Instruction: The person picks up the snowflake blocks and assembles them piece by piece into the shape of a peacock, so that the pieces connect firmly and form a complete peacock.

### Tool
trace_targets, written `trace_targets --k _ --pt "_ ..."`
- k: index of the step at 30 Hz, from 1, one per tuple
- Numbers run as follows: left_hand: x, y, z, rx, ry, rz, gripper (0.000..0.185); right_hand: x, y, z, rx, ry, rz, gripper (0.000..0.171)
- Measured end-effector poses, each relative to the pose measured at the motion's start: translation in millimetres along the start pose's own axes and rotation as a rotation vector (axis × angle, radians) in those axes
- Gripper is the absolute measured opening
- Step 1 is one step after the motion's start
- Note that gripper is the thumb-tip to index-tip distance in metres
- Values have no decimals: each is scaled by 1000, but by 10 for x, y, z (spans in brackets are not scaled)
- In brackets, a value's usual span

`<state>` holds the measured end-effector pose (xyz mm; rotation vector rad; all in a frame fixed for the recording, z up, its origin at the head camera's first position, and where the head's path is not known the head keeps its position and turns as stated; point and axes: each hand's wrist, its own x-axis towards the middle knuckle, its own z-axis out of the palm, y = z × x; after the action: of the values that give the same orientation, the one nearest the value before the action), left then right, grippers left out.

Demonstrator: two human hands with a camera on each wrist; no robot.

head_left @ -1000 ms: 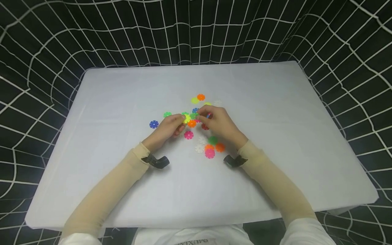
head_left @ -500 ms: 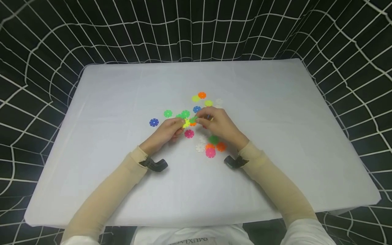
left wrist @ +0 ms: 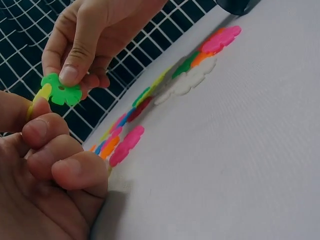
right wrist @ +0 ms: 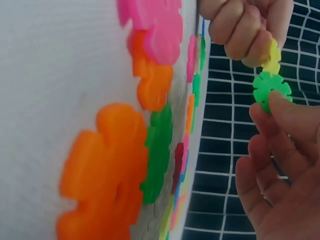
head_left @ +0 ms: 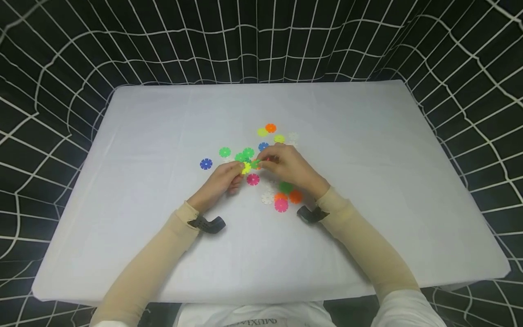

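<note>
Two discs meet edge to edge above table (head_left: pixel 367 150) centre | left hand (head_left: pixel 222 178) fingers pinch yellow disc (head_left: pixel 246 168) | right hand (head_left: pixel 288 165) fingers pinch green disc (head_left: pixel 255 164) | loose discs (head_left: pixel 282 200) lie just near.

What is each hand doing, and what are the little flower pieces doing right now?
Left hand: pinches the yellow plastic flower disc, raised off the table.
Right hand: pinches the green plastic flower disc.
Yellow and green discs: touching edge to edge.
Pink plastic flower disc: lying flat on the white table.
Blue plastic flower disc: lying flat, alone.
</note>
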<state>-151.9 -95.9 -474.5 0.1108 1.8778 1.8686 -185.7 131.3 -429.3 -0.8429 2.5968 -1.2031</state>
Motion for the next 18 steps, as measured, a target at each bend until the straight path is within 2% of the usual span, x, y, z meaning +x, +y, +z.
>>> trace_targets --k 6,18 --pt "-26 2 1 -3 -16 12 30 17 -19 18 -24 -13 -19 12" --pt "-26 4 25 -21 -10 16 30 30 -142 76 -5 51 -67 10"
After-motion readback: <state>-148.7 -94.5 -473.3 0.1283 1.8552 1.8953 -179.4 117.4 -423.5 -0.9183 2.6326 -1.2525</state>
